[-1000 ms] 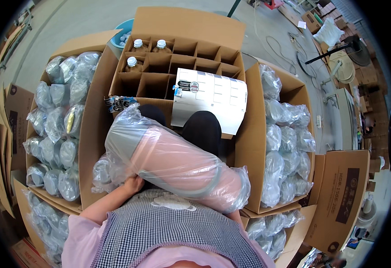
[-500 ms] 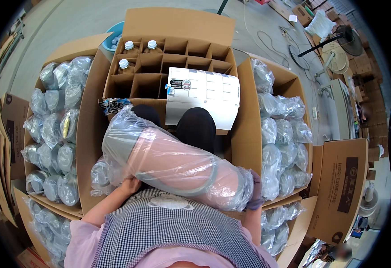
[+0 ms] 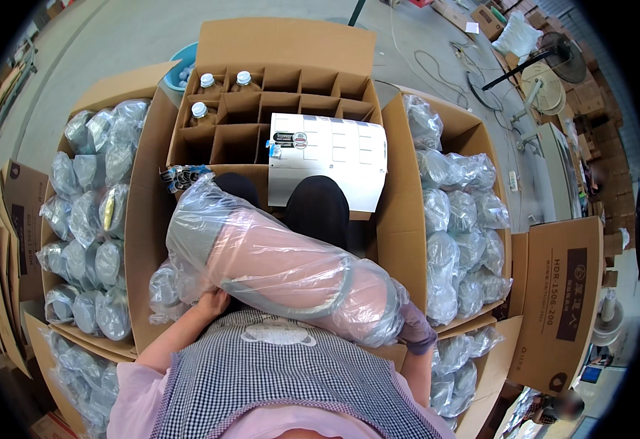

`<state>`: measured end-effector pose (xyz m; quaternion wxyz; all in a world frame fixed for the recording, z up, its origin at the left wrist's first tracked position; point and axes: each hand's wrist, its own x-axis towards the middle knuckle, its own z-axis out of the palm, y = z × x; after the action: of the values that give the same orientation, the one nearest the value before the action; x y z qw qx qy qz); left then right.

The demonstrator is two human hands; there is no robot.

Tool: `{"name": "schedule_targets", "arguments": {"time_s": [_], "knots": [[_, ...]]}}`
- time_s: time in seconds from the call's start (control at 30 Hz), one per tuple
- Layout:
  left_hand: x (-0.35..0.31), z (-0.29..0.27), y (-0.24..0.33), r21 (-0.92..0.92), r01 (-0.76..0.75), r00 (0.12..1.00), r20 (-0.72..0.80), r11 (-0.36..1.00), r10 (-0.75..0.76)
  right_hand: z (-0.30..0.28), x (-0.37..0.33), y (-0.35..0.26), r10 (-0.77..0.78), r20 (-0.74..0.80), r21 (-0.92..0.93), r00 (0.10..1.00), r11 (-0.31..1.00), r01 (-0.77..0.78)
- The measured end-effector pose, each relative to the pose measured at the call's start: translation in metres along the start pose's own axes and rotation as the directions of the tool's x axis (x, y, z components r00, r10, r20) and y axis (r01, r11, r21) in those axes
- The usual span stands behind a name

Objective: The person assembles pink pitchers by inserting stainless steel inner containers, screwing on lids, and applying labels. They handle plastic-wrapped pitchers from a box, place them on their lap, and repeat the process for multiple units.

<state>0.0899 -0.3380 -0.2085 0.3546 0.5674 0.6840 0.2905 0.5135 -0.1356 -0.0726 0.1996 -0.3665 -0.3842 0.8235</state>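
Across my lap lies a long pinkish cylinder with grey-green bands, wrapped in a clear plastic bag [image 3: 298,267]; I cannot tell what kind of item it is. My bare left hand [image 3: 212,301] is closed on the bag's near edge, below its left end. At the bag's right end is my right hand [image 3: 416,329], in a greyish-purple glove, curled against the gathered plastic; its fingertips are partly hidden. Beyond my knees, a divided carton [image 3: 225,170] holds several white-capped bottles [image 3: 200,111] in its cells. A white printed sheet [image 3: 327,164] is draped over its right front.
Cartons of plastic-wrapped items stand on my left [image 3: 82,212] and right [image 3: 455,219]. A closed brown carton [image 3: 558,307] is at the far right. Behind the left carton is a blue tub [image 3: 182,55]. A fan [image 3: 565,58] and loose cables [image 3: 437,69] lie farther off.
My right hand has slid down and round the bag's right end, toward me. The bag's right end has shifted slightly left. My left hand stays at the near edge.
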Motion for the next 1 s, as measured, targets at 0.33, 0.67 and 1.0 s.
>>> {"name": "schedule_targets", "arguments": {"time_s": [0.33, 0.67, 1.0], "knots": [[0.001, 0.007, -0.003, -0.066, -0.188, 0.958, -0.233, 0.98, 0.168, 0.025, 0.009, -0.011, -0.01, -0.039, -0.043, 0.999, 0.999, 0.008], [0.003, -0.008, 0.028, -0.245, -0.066, 0.981, -0.192, 0.967, 0.018, 0.026, 0.01, -0.006, -0.034, -0.075, -0.054, 0.997, 0.998, 0.03], [-0.003, 0.008, -0.016, 0.07, -0.132, 0.982, -0.13, 0.989, 0.14, 0.03, 0.011, -0.009, -0.047, -0.061, -0.06, 0.997, 0.997, 0.043]]}}
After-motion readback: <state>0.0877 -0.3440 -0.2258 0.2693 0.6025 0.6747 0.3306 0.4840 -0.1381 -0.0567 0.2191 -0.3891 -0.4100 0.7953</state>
